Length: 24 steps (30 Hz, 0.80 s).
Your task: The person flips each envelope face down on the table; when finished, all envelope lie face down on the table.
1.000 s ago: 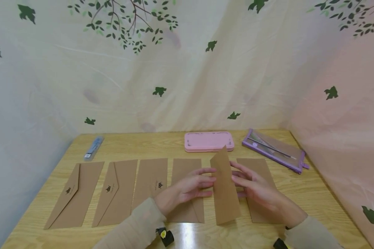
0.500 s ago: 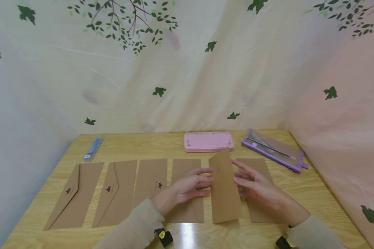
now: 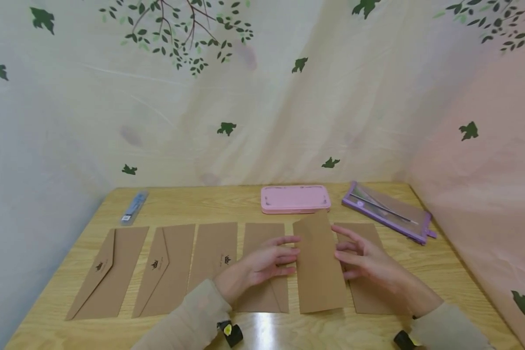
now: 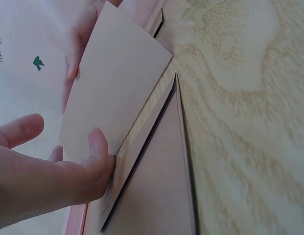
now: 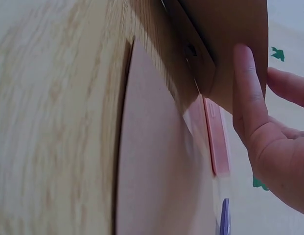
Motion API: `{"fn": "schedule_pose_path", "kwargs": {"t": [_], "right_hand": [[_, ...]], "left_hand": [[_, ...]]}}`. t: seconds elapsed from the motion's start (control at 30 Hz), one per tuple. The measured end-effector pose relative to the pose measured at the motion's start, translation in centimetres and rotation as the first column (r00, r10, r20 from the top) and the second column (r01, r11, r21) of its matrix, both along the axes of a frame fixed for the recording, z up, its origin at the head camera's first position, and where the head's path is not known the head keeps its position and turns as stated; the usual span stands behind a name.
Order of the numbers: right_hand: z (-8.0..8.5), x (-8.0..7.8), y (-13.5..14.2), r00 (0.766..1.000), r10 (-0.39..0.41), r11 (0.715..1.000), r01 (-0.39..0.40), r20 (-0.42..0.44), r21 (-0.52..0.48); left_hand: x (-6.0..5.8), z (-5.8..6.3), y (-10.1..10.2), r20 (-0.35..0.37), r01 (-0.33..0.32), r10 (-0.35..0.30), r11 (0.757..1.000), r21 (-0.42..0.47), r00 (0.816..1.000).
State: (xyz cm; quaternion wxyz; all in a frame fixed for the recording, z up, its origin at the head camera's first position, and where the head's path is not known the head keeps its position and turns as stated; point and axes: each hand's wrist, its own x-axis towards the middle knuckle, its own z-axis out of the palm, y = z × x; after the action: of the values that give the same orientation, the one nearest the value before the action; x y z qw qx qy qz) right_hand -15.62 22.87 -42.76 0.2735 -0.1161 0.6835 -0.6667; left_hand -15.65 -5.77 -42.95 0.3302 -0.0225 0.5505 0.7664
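Observation:
A brown paper envelope (image 3: 319, 265) stands tilted between both hands, its left edge low and its right edge raised. At that raised edge my right hand (image 3: 372, 265) pinches the paper between thumb and fingers. Extended, slightly bent fingers of my left hand (image 3: 258, 265) rest at the opposite edge, thumb apart in the left wrist view. The right wrist view shows the underside, with a pointed flap (image 5: 203, 68) bearing a dark print. One flat envelope (image 3: 264, 233) lies partly under my left hand, and another envelope (image 3: 367, 301) lies partly behind my right hand.
Three more envelopes lie in the row to the left, among them the leftmost envelope (image 3: 122, 272). Behind stand a pink case (image 3: 295, 198) and a purple-edged zip pouch (image 3: 389, 214). A small clear blue packet (image 3: 134, 208) lies at the back left. Printed cloth (image 3: 262, 107) surrounds the wooden table (image 3: 201, 204).
The envelope's raised right edge has swung to the right and lower, so more of its face shows. My right hand has moved right with it; the left hand has hardly moved.

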Motion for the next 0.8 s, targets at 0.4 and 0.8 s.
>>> {"fn": "schedule_pose_path", "kwargs": {"t": [0.4,0.8], "right_hand": [[-0.7,-0.9,0.9,1.0,0.002,0.996,0.001,-0.031,0.091],[-1.1,-1.2,1.1,1.0,0.023,0.984,-0.023,0.001,0.174]], "left_hand": [[-0.2,0.1,-0.4,-0.02,0.01,-0.01,1.0,0.011,1.0],[-0.2,0.2,-0.6,-0.007,0.008,-0.008,1.0,0.015,1.0]]}}
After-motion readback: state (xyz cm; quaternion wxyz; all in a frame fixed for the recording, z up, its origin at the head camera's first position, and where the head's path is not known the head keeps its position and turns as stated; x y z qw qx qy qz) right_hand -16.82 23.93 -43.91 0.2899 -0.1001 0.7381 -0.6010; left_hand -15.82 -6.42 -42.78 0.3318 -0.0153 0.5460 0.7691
